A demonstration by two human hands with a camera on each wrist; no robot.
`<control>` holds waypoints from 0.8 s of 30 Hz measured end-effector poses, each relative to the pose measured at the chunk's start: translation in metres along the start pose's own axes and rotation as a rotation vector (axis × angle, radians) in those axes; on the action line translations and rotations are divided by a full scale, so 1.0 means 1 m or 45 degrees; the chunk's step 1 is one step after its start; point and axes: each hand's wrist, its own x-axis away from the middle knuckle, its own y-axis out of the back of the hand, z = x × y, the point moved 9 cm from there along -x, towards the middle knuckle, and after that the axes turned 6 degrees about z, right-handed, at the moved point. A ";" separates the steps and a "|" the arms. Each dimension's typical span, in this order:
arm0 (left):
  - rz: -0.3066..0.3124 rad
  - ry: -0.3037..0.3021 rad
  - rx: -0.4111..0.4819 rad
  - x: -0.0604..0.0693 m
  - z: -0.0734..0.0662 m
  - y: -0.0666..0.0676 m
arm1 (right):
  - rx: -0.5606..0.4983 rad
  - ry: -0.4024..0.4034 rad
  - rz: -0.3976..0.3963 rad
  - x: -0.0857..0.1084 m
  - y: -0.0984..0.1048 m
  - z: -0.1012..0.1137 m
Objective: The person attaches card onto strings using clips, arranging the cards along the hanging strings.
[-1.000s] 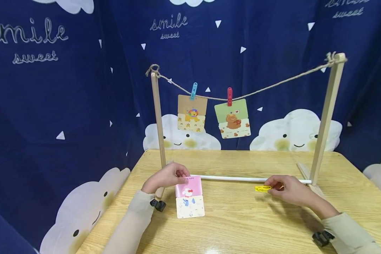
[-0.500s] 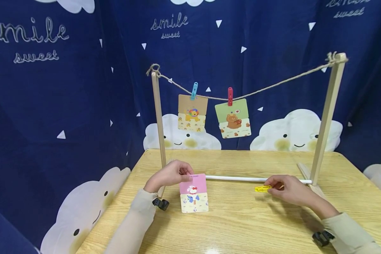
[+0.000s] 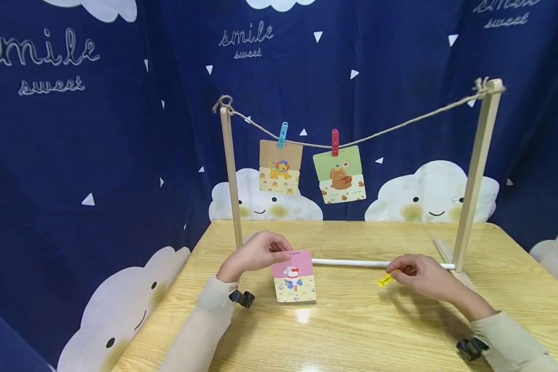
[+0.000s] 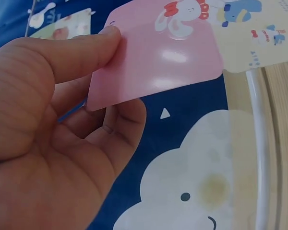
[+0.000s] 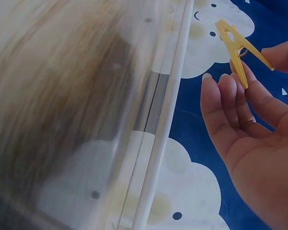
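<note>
My left hand (image 3: pixel 259 252) pinches the top left corner of a pink and cream card (image 3: pixel 295 281) with a white rabbit on it, thumb in front. In the left wrist view the card (image 4: pixel 158 57) is held between thumb and fingers, over the wooden table's edge. Above the table, my right hand (image 3: pixel 418 276) holds a yellow clothespin (image 3: pixel 387 279). The right wrist view shows the clothespin (image 5: pixel 237 50) with its handles between thumb and fingers. Two cards hang from a twine line: a lion card (image 3: pixel 280 168) under a blue clothespin (image 3: pixel 283 134), and a bear card (image 3: pixel 340 175) under a red clothespin (image 3: pixel 335 142).
The twine (image 3: pixel 400 126) sags between a left wooden post (image 3: pixel 230 175) and a taller-looking right post (image 3: pixel 478 170). A white rod (image 3: pixel 349 263) runs low between the posts, behind both hands. A dark blue curtain (image 3: pixel 390 51) hangs behind the table (image 3: pixel 353 330).
My left hand has moved right and slightly up with the rabbit card. In the right hand, the yellow clothespin has turned so its far end points lower; that hand has barely moved.
</note>
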 end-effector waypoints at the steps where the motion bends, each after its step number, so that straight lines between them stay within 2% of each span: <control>1: -0.001 -0.011 0.007 -0.001 -0.002 0.000 | -0.001 -0.002 -0.005 0.000 0.001 0.000; 6: -0.012 -0.054 0.038 -0.005 -0.013 -0.001 | -0.006 -0.010 -0.031 0.000 0.004 0.002; 18: -0.048 -0.080 0.078 -0.019 -0.036 -0.008 | -0.047 -0.027 -0.095 0.001 0.013 0.008; 24: -0.063 -0.114 0.108 -0.026 -0.048 -0.012 | -0.116 0.005 -0.153 0.000 0.016 0.009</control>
